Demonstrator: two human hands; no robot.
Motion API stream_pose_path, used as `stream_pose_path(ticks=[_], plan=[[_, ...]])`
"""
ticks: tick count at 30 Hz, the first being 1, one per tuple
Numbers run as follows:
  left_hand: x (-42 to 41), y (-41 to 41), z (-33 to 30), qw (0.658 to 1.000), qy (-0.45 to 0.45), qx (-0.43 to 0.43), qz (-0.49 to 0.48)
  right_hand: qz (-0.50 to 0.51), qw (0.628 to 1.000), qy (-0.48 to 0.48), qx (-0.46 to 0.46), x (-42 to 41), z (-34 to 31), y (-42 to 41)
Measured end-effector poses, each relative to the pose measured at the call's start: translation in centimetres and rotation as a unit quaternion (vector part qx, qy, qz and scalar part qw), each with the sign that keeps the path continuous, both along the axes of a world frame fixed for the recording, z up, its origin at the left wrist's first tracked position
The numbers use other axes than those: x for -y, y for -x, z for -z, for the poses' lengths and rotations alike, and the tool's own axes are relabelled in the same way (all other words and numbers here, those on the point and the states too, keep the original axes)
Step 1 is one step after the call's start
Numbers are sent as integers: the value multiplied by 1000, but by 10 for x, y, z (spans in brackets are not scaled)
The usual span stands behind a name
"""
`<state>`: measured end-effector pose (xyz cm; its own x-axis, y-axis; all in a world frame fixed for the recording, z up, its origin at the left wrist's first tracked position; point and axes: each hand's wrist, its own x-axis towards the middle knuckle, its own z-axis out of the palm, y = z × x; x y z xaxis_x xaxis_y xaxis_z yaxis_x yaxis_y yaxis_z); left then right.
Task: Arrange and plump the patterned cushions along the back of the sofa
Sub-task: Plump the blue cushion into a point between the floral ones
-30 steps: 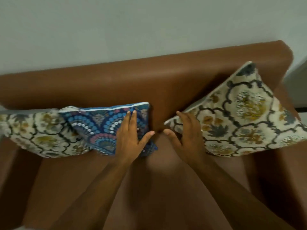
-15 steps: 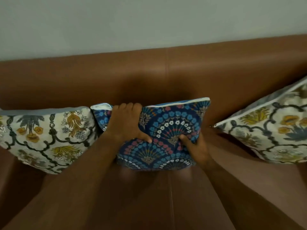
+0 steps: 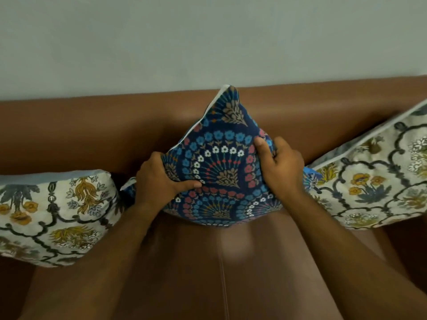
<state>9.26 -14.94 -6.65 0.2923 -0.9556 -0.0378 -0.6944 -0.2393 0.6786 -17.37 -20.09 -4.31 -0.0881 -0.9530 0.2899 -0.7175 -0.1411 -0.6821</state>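
Three cushions sit along a brown sofa (image 3: 92, 125) whose backrest runs across the middle of the frame, with a pale wall (image 3: 208, 38) filling the top and the seat taking up the bottom. The two largest cushions are cream with floral lattice prints. The left cream cushion (image 3: 53, 215) lies at the lower left edge, leaning on the backrest, while the right cream cushion (image 3: 379, 181) tilts against the backrest at the right edge, running out of the frame.

Between them, at frame centre, stands the blue patterned cushion (image 3: 221, 162), turned on a corner so that its top point rises to the upper edge of the backrest and its bottom corner rests on the seat. Its right corner touches or overlaps the right cream cushion; its left corner sits just beside the left one.

The left hand (image 3: 159, 181) clasps the cushion's left side, thumb pressed across the front of the fabric and fingers wrapped behind. The right hand (image 3: 282, 167) clasps the right side higher up, thumb on the front face, fingers curled around the edge. The cushion bulges between the two grips, with most of its patterned face showing in the gap between the hands.
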Motion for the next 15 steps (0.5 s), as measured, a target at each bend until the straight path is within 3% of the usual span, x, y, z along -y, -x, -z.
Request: stream_pose_path(ticks=[4,8,12,15], plan=[[-10,8,20,996,-43,75,19,-4,1000,-10,-25,14,36,16],[-27,10,34,994,-56,97,10,-19,999,-5,-42,11,48,17],[-35,16,22,996,9,87,5,11,1000,-5,4,-1,33,15],[-43,27,19,993,55,99,17,-10,998,47,29,-23,17,4]])
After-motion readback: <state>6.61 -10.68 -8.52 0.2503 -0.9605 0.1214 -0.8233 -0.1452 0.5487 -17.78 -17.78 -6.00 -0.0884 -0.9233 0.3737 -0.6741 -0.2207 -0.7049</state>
